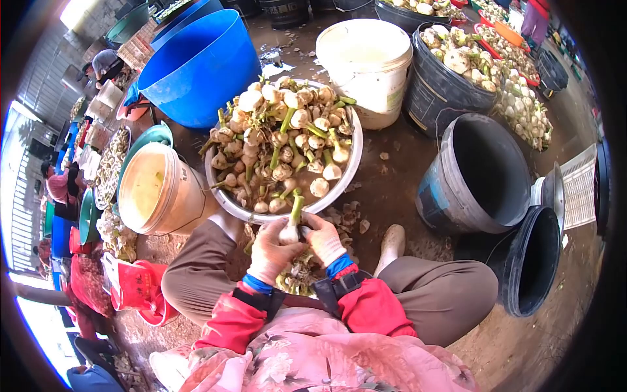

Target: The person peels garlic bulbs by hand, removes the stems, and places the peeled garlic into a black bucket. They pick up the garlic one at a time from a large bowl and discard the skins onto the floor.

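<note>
My left hand (271, 253) is closed around a garlic bulb (289, 233) with a short green stem pointing up. My right hand (324, 242) pinches the same bulb from its right side; whether a small tool is in those fingers, I cannot make out. Just beyond both hands stands a wide metal basin (353, 160), heaped with garlic bulbs (282, 171) on cut green stems. Below my hands, between my legs, lies a pile of leafy garlic trimmings (299, 276), partly hidden by my wrists.
A white bucket (385, 88) and a blue tub (196, 72) stand behind the basin. To the left is a cream bucket (189, 196); to the right, a dark bucket (434, 196) and a black bucket (513, 281). Other people (108, 64) sit farther left. Peelings litter the floor.
</note>
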A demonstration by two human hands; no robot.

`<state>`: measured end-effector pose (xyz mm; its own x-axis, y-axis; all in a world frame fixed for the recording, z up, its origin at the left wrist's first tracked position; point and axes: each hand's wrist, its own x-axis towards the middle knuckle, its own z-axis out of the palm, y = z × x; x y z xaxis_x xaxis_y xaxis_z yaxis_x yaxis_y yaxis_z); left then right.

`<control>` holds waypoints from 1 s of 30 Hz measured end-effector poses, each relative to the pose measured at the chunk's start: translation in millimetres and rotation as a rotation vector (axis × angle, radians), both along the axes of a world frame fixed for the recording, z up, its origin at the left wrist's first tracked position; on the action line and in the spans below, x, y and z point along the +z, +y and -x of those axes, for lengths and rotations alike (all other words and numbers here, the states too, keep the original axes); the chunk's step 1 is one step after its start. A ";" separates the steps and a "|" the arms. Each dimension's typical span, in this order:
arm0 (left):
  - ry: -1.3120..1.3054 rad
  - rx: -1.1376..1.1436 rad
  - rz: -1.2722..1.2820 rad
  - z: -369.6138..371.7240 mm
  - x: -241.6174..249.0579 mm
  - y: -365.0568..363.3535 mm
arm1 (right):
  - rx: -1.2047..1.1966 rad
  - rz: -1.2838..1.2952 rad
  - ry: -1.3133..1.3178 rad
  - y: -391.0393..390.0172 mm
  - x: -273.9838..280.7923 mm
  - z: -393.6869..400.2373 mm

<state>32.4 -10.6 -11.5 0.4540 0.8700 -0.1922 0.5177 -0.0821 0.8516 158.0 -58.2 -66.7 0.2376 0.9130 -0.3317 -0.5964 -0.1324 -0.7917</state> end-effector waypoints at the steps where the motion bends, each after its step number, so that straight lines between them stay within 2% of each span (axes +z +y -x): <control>1: -0.257 0.091 0.355 3.4 -3.9 2.5 | -0.002 -0.057 0.099 -1.2 -5.5 -3.1; 3: -0.342 0.102 0.363 4.4 0.0 1.9 | 0.000 -0.117 0.198 0.3 -4.1 -4.9; 4: -0.425 0.109 0.375 4.7 1.2 1.6 | 0.025 -0.131 0.076 0.4 -3.8 -4.8; 5: -0.159 0.022 0.121 5.4 2.3 5.0 | 0.047 -0.143 -0.047 0.7 -2.2 -5.0; 6: -0.156 0.018 0.121 5.2 3.7 4.6 | 0.042 -0.143 -0.045 0.8 -3.0 -4.3; 8: 0.202 -0.143 -0.363 4.8 9.8 1.9 | 0.050 -0.039 -0.114 0.9 -0.5 -1.8; 9: 0.202 -0.147 -0.363 3.5 9.7 1.4 | 0.046 -0.039 -0.114 0.7 2.7 -0.7; 11: 0.353 -0.170 -0.295 1.7 8.6 -1.2 | 0.076 0.090 -0.472 -0.3 9.8 2.4; 12: 0.352 -0.170 -0.295 2.5 4.7 -2.2 | 0.075 0.090 -0.473 0.4 8.5 5.1; 14: -0.204 0.013 0.339 4.4 -5.0 -3.7 | -0.082 0.020 -0.140 -0.2 6.6 10.3; 15: -0.457 0.080 0.512 7.7 0.7 -0.4 | -0.119 -0.022 -0.178 -1.8 7.0 7.7; 16: -0.775 0.115 0.819 11.4 -4.0 3.7 | -0.118 -0.022 -0.179 -4.5 7.2 3.5; 18: -0.996 0.282 1.046 5.9 18.4 -2.9 | -0.102 -0.106 -0.147 -8.5 23.1 -4.5; 20: -0.979 0.268 1.015 8.2 15.2 -2.1 | -0.118 -0.176 -0.058 -2.7 -5.0 -0.8; 22: -0.952 0.256 0.995 8.4 9.9 -1.7 | -0.084 -0.283 0.429 -5.1 -19.4 0.6; 24: -0.912 0.203 0.984 9.1 6.2 -2.7 | -0.065 -0.256 0.431 -6.7 -7.8 3.2; 25: -0.702 0.112 0.829 11.8 8.3 0.7 | -0.087 -0.201 0.433 -3.5 -13.3 6.6; 26: -0.699 0.109 0.829 11.1 7.8 0.6 | -0.109 -0.147 0.432 0.0 -14.0 7.8; 28: 0.170 -0.146 -0.532 11.4 4.4 -1.6 | -0.129 -0.147 0.447 -0.5 -16.0 8.7; 29: 0.174 -0.147 -0.535 12.1 3.1 -2.4 | -0.134 -0.122 0.456 -3.8 -9.6 7.8; 30: -0.048 -0.076 -0.295 12.0 1.2 -2.3 | -0.141 -0.099 0.464 -5.4 -2.6 6.0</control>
<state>20.3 -12.9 -10.3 0.5225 0.8482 0.0873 0.4601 -0.3667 0.8086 152.0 -63.6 -69.3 0.2091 0.9149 -0.3452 -0.8955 0.0374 -0.4435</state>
